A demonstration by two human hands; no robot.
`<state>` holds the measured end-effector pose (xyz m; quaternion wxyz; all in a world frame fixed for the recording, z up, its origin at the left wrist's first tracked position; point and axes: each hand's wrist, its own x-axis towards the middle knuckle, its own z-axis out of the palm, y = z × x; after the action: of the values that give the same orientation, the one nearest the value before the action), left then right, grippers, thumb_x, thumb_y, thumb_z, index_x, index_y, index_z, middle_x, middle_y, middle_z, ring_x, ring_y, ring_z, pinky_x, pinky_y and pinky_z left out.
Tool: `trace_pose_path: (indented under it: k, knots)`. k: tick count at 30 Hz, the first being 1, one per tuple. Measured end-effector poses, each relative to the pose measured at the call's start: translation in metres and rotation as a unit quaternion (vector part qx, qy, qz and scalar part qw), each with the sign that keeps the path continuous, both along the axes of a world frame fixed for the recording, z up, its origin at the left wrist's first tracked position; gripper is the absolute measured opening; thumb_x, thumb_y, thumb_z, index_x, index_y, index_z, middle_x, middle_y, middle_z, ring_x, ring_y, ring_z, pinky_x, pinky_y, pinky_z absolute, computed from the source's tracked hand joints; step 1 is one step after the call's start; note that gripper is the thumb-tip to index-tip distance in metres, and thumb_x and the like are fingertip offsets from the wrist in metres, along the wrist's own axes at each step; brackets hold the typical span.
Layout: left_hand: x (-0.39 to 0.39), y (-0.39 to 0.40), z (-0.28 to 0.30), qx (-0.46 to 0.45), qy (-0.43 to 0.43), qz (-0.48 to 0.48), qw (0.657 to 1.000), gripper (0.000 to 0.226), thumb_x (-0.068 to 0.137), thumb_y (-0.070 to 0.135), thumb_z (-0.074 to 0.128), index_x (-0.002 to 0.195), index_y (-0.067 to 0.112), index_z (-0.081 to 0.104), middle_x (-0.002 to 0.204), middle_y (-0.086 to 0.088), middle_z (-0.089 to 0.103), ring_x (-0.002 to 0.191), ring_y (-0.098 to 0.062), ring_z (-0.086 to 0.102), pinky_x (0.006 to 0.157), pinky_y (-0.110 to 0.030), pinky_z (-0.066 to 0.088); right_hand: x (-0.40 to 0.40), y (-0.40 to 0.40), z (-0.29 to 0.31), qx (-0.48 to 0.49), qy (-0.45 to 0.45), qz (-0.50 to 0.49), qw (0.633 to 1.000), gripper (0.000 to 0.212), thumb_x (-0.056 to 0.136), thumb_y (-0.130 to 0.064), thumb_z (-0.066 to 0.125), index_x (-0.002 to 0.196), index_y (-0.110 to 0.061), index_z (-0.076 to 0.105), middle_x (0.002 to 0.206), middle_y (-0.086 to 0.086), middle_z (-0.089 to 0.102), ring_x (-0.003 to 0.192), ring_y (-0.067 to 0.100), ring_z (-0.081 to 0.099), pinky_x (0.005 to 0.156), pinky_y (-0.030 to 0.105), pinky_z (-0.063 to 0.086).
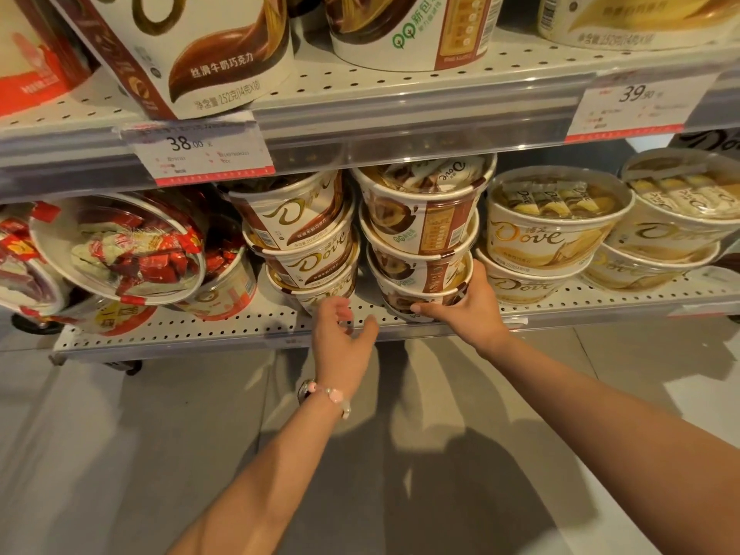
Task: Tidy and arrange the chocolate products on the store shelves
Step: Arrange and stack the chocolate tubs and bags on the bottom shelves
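Item 1, nearest: left hand (340, 334), wrist w/ bead bracelet (334, 396). Fingers loosely curled, grasping nothing, hovering at lower shelf (180, 334) front edge, just below the left tub stack. Blurred, so actual contact w/ the bottom tub can't be told.

Item 2: right hand (470, 310). Fingers wrapped round the right side, thumb across the front, of bottom tub (416, 292) in middle stack. Grasping it at shelf lip.

Item 3: middle stack (420, 230), 3 Dove tubs, brown/white, leaning slightly. Risk: the grasped tub carries 2 above; pull or twist it fast and the upper tubs likely slide off fwd, off the lip to the floor. Stack top sits close under upper shelf rail, so lifting probably jams it.

Item 4: left stack (304, 242), 3 milk-choc tubs, tilted hard left, faces not squared. Risk: a nudge from left hand, or a bump from neighbour stack, may tip it toward the red tubs.

Item 5: red-wrapped tubs (120, 250), far left, lying on their sides, lids facing out. Round, on sides: prone to roll off the lip if knocked.

Item 6: white-choc tubs (552, 226), right, 2 stacks, upright, touching the grasped tub's side approx. at right-hand fingers. Risk: knuckles shove these back/askew.

Item 7, far: upper shelf (400, 78), large tubs, price tags 38.00 (192, 148) and 39.90 (636, 102).
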<state>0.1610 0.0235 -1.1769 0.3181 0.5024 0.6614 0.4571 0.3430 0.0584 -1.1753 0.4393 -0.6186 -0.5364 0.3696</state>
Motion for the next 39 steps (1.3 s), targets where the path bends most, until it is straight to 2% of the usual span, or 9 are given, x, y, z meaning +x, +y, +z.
trace_pose_path:
  k: [4,8,17,20,24,26,28,32,39]
  knots:
    - [0.008,0.025,0.006,-0.043,-0.019,-0.144,0.988,0.093,0.062,0.027,0.085,0.137,0.014,0.031,0.131,0.007,0.037,0.121,-0.007,0.040,0.096,-0.022,0.038,0.004,-0.001,-0.003,-0.004,0.011,0.006,1.000,0.102,0.050,-0.022,0.093,0.135,-0.010,0.038,0.121,-0.009,0.052,0.116,0.013,0.052,0.101,0.033,0.045]
    - [0.015,0.040,0.006,-0.068,-0.031,-0.181,0.981,0.122,0.043,0.046,0.088,0.144,0.023,0.022,0.146,0.005,0.035,0.133,-0.010,0.034,0.112,-0.038,0.031,0.010,-0.002,-0.002,-0.016,0.029,0.034,0.999,0.107,0.045,-0.033,0.093,0.135,-0.014,0.039,0.126,-0.001,0.056,0.117,0.014,0.054,0.099,0.038,0.047]
    - [0.022,0.046,0.000,-0.075,-0.114,-0.173,0.975,0.117,0.034,0.032,0.093,0.136,0.027,0.037,0.132,0.010,0.051,0.124,-0.007,0.046,0.105,-0.040,0.041,0.017,-0.002,-0.004,-0.034,0.059,0.089,0.994,0.101,0.055,-0.022,0.090,0.139,-0.019,0.034,0.129,-0.003,0.056,0.118,0.009,0.054,0.100,0.036,0.047]
    - [0.023,0.044,-0.003,-0.082,-0.135,-0.161,0.974,0.117,0.032,0.035,0.094,0.135,0.029,0.039,0.130,0.011,0.054,0.123,-0.008,0.048,0.104,-0.042,0.042,0.015,-0.005,-0.004,-0.028,0.074,0.093,0.992,0.098,0.059,-0.017,0.088,0.141,-0.021,0.034,0.129,-0.005,0.057,0.116,0.004,0.054,0.094,0.025,0.047]
    - [0.030,0.040,-0.001,-0.082,-0.146,-0.137,0.976,0.121,0.031,0.039,0.093,0.138,0.028,0.037,0.134,0.009,0.051,0.125,-0.010,0.046,0.103,-0.043,0.042,0.010,-0.008,-0.004,0.011,0.055,0.069,0.996,0.086,0.060,-0.003,0.085,0.130,-0.019,0.038,0.116,-0.015,0.055,0.102,-0.021,0.050,0.081,0.005,0.044]
    - [0.039,0.036,0.000,-0.068,-0.155,-0.116,0.979,0.121,0.034,0.035,0.092,0.139,0.027,0.035,0.134,0.008,0.051,0.125,-0.011,0.046,0.104,-0.043,0.042,0.004,-0.013,-0.007,0.036,0.032,0.022,0.999,0.089,0.057,-0.007,0.088,0.130,-0.017,0.040,0.117,-0.015,0.053,0.105,-0.016,0.051,0.089,0.011,0.046]
    - [0.049,0.031,-0.001,-0.053,-0.163,-0.089,0.981,0.119,0.036,0.031,0.093,0.140,0.026,0.034,0.133,0.007,0.051,0.124,-0.011,0.047,0.104,-0.042,0.042,-0.002,-0.017,-0.010,0.055,0.015,-0.026,0.998,0.094,0.052,-0.017,0.091,0.132,-0.016,0.041,0.126,-0.006,0.054,0.117,0.003,0.051,0.099,0.026,0.046]
    - [0.058,0.029,-0.005,-0.031,-0.176,-0.055,0.982,0.118,0.032,0.036,0.091,0.137,0.027,0.037,0.129,0.008,0.052,0.121,-0.008,0.049,0.104,-0.040,0.042,-0.008,-0.014,-0.015,0.076,-0.014,-0.067,0.995,0.096,0.051,-0.037,0.089,0.133,-0.018,0.043,0.132,0.001,0.051,0.126,0.017,0.046,0.102,0.042,0.043]
    - [0.062,0.028,-0.004,-0.032,-0.169,-0.045,0.984,0.113,0.044,0.023,0.093,0.139,0.025,0.031,0.134,0.008,0.045,0.120,-0.004,0.043,0.106,-0.031,0.036,-0.003,-0.007,-0.020,0.055,-0.015,-0.066,0.996,0.094,0.054,-0.036,0.089,0.133,-0.017,0.041,0.130,0.001,0.051,0.124,0.016,0.047,0.100,0.043,0.045]
